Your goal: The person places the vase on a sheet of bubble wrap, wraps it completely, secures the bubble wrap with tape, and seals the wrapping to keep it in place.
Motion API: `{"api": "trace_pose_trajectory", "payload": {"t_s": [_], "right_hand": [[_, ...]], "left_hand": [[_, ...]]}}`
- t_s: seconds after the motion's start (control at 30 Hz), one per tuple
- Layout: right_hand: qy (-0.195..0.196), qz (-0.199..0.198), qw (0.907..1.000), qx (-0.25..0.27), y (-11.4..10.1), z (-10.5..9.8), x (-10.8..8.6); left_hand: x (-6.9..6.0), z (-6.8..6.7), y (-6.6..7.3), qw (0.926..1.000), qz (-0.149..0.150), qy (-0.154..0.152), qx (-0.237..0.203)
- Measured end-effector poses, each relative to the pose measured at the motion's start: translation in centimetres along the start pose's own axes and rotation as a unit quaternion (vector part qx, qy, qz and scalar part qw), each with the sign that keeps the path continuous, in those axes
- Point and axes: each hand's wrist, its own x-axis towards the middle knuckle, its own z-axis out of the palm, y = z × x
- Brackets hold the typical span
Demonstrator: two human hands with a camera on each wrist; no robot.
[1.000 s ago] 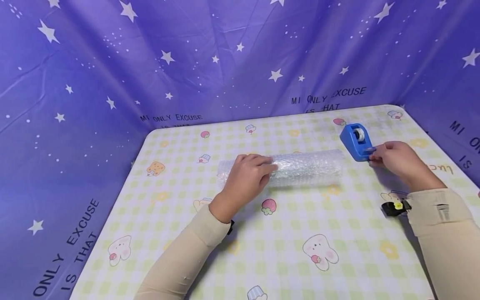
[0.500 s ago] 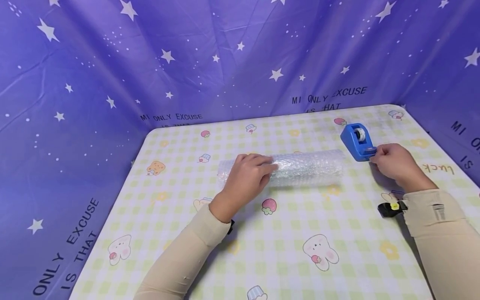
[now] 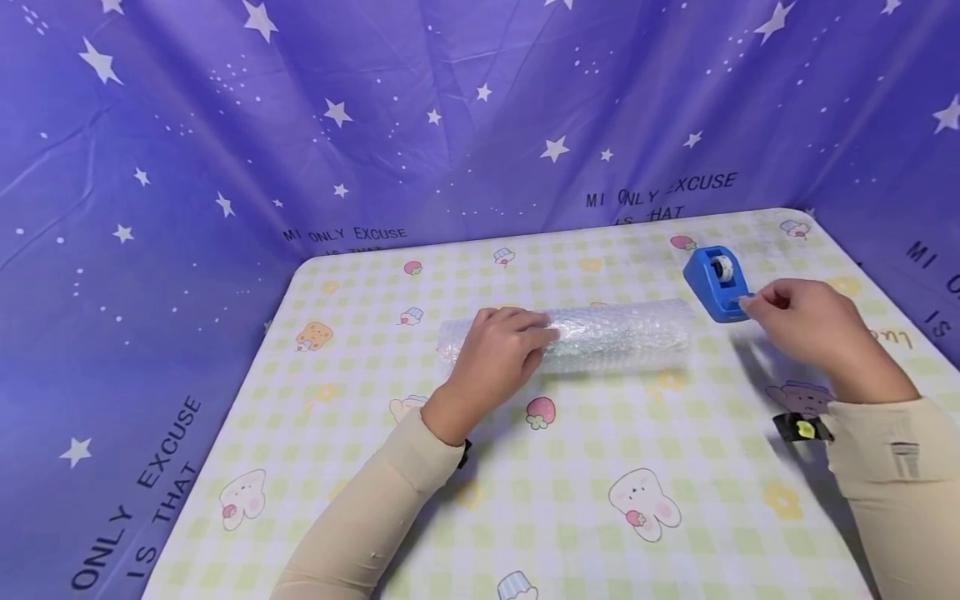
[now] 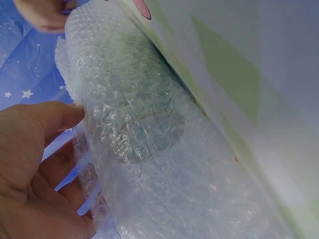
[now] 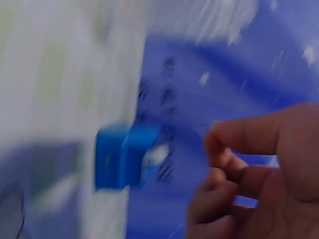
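A roll of bubble wrap (image 3: 615, 333) lies across the table, with something greenish showing faintly inside it. My left hand (image 3: 498, 354) holds its left part from above, the fingers bent over it. In the left wrist view the thumb (image 4: 62, 117) presses against the bubble wrap (image 4: 134, 109). To the right of the roll stands a blue tape dispenser (image 3: 716, 283) with a white-cored tape roll. Just off its front end, my right hand (image 3: 806, 325) pinches what looks like the clear tape end between thumb and forefinger. The tape itself barely shows; the right wrist view is blurred.
A checked cloth with cartoon prints covers the table (image 3: 555, 500), whose far edge meets a purple star-patterned curtain (image 3: 450, 125). The dispenser (image 5: 119, 157) stands near the far right corner. Curtain also hangs along the left and right sides.
My right hand has lifted and drawn slightly back to the right from the dispenser's front end. The left hand and the bubble wrap roll stay where they were.
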Motion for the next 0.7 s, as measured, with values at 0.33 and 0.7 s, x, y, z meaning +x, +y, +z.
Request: {"api": "trace_pose_trajectory", "payload": {"t_s": [0.33,0.7], "right_hand": [[0.047,-0.117,0.9826,0.136,-8.7,3.3,-4.4],[-0.038,-0.151,0.967,0.202,-12.3,6.7,-4.7]], "left_hand": [[0.1,0.0,0.1,1.0,0.002,-0.002,0.004],[0.1,0.1,0.0,0.9998,0.008,0.003,0.016]]}}
